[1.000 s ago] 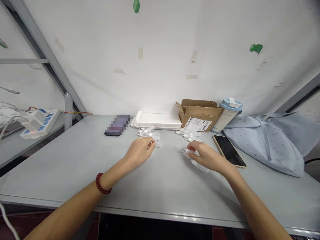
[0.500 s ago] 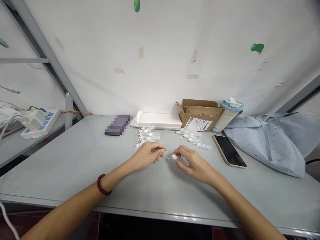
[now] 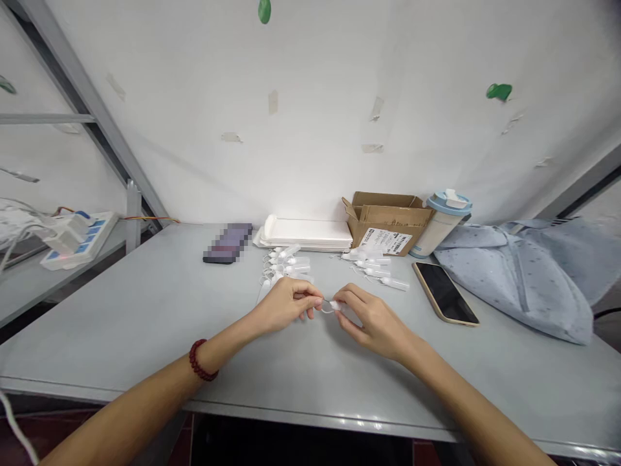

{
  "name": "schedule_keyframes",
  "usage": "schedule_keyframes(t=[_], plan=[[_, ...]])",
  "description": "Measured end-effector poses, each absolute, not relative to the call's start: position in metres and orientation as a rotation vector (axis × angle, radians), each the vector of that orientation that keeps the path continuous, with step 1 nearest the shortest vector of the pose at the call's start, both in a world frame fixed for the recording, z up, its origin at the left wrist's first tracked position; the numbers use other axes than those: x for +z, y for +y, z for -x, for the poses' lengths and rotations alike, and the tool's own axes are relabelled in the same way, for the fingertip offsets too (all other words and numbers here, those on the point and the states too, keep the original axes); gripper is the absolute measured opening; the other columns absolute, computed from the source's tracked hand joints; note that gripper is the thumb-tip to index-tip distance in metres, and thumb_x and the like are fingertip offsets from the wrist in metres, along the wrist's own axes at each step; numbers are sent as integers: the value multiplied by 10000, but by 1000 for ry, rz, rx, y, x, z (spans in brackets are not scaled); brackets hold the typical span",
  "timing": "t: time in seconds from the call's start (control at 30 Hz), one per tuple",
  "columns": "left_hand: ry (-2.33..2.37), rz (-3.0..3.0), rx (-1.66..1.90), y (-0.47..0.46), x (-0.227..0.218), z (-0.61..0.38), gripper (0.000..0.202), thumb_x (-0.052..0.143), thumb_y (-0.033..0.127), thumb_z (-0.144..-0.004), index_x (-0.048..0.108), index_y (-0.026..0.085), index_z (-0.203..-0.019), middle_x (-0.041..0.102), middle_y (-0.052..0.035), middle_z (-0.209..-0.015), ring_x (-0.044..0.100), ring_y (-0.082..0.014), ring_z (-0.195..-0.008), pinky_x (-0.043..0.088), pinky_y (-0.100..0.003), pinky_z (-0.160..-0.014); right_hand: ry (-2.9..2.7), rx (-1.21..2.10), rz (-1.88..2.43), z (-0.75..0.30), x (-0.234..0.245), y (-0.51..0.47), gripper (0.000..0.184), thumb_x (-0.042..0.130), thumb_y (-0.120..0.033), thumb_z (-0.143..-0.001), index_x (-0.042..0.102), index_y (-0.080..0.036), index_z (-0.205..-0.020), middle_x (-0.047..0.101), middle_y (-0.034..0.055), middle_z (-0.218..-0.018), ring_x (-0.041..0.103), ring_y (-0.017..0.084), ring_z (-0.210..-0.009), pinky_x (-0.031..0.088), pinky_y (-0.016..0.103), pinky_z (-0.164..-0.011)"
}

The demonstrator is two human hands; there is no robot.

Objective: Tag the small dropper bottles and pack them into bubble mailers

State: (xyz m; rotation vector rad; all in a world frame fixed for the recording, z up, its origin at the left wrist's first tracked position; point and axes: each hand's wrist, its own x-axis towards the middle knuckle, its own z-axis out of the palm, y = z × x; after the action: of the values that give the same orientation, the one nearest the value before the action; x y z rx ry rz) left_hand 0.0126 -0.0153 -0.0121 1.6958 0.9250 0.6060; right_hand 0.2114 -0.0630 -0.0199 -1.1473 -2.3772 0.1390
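My left hand (image 3: pixel 286 304) and my right hand (image 3: pixel 371 320) meet over the middle of the grey table (image 3: pixel 145 323). Both are closed in a pinch on one small white plastic piece with a thin loop (image 3: pixel 330 305) held between them. Just behind my left hand lies a cluster of small clear tubes with white caps (image 3: pixel 286 262). A second cluster of the same small tubes (image 3: pixel 376 268) lies behind my right hand. A red bead bracelet (image 3: pixel 200 360) sits on my left wrist.
A dark phone (image 3: pixel 228 243) and a stack of white trays (image 3: pixel 305 234) lie at the back. A cardboard box (image 3: pixel 385 223), a lidded cup (image 3: pixel 439 223), another phone (image 3: pixel 445 292) and a pale blue bag (image 3: pixel 524 275) are at the right. A power strip (image 3: pixel 72 239) lies far left.
Both hands left the tube clusters and came together at the table's middle. They now pinch one small white piece between them, a little closer together than half a second ago.
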Motion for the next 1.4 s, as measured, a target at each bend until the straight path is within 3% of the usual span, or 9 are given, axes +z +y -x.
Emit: schedule_keyframes(t=[0.43, 1.4], plan=[[894, -1745, 559, -14, -16, -11, 189, 543, 283, -786, 653, 131, -805, 625, -29, -680, 571, -115, -601, 421, -212, -534, -2374, 113, 1115, -211, -21, -63, 164, 434, -164, -850, 513, -168, -994, 568, 81, -884, 575, 166, -733, 481, 289, -634], [890, -1956, 519, -21, -25, -13, 154, 518, 206, -774, 648, 131, -738, 603, -2, -581, 556, -113, -559, 430, -203, -557, -2473, -11, 1026, -207, -31, -68, 160, 414, -130, -855, 545, -148, -945, 541, 80, -836, 523, 149, -673, 452, 261, -589]])
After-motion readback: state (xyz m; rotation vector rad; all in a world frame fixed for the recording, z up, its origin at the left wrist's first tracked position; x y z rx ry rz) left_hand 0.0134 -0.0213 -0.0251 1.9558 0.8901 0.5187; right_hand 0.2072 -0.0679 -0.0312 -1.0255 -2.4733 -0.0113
